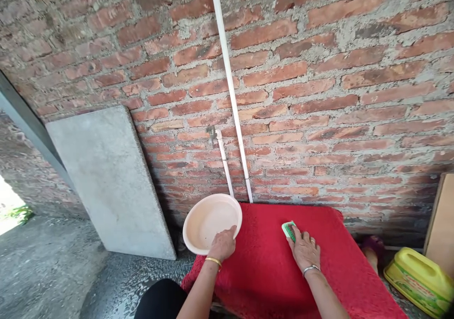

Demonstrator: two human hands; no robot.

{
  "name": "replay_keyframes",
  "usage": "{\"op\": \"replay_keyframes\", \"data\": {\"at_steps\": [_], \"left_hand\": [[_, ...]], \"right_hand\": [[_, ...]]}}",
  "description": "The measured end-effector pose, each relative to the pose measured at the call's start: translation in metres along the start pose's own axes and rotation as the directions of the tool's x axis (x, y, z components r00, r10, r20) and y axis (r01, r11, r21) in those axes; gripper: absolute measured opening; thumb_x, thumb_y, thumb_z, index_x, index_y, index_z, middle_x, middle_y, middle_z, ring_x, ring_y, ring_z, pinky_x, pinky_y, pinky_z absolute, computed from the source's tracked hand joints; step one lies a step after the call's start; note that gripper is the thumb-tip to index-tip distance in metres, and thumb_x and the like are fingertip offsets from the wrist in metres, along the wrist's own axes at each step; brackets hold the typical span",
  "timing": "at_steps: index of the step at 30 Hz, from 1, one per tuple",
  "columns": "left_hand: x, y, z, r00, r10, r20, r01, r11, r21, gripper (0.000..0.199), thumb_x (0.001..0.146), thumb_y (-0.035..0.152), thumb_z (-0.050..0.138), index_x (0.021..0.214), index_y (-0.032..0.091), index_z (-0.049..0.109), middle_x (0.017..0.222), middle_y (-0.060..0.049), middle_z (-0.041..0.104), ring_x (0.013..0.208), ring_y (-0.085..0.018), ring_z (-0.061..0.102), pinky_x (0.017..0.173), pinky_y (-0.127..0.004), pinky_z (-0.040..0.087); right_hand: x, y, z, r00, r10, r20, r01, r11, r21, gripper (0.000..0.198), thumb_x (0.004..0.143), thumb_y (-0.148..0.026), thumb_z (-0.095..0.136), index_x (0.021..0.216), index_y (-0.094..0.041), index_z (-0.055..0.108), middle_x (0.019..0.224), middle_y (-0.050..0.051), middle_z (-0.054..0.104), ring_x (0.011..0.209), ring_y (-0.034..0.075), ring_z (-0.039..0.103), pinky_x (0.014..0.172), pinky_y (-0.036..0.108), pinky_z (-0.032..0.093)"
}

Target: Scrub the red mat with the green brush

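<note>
My left hand [222, 244] grips the near right rim of a pale pink plastic basin [198, 222], which is tilted at the left edge of a red cloth [262, 243]. Little or nothing shows inside the basin. On the cloth, my right hand [307, 252] is closed over a green and white scrubbing brush [289, 230]; only its far left end sticks out past the fingers. The red cloth is draped over a low surface and hangs down at the near left.
Behind the cloth rises a brick wall [301, 97] with a white pipe [230, 87] and a tap [212, 133]. A grey slab [109, 182] leans at left above wet concrete floor [117, 286]. A yellow jug [420, 279] lies at right, near a board [441, 224].
</note>
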State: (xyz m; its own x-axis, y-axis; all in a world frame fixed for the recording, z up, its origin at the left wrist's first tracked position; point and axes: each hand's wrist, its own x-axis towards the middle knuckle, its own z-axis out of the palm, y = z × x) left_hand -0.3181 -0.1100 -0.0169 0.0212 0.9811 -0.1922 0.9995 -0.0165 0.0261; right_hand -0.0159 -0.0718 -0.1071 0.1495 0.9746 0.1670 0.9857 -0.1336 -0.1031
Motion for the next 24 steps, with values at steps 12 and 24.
{"op": "replay_keyframes", "data": {"at_steps": [12,24], "left_hand": [[-0.002,-0.001,0.012,0.997,0.021,-0.076,-0.021,1.0,-0.004,0.057,0.094,0.02,0.043,0.151,0.018,0.041,0.123,-0.016,0.068,0.114,-0.028,0.065,0.1,-0.043,0.047],[0.001,-0.006,0.028,0.992,0.078,-0.101,-0.079,0.997,-0.008,0.056,0.095,0.013,0.035,0.15,0.017,0.044,0.118,-0.017,0.069,0.107,-0.028,0.067,0.096,-0.042,0.051]], "right_hand": [[0.0,0.005,0.01,0.997,0.001,-0.078,-0.003,1.0,-0.023,0.045,0.099,-0.046,0.044,0.138,-0.028,0.056,0.111,0.013,0.064,0.102,0.028,0.062,0.08,0.039,0.047],[-0.014,-0.114,0.002,0.961,-0.274,-0.042,0.276,0.933,0.232,0.04,0.093,-0.033,0.055,0.133,-0.034,0.06,0.12,0.008,0.065,0.108,0.028,0.061,0.092,0.04,0.045]]}}
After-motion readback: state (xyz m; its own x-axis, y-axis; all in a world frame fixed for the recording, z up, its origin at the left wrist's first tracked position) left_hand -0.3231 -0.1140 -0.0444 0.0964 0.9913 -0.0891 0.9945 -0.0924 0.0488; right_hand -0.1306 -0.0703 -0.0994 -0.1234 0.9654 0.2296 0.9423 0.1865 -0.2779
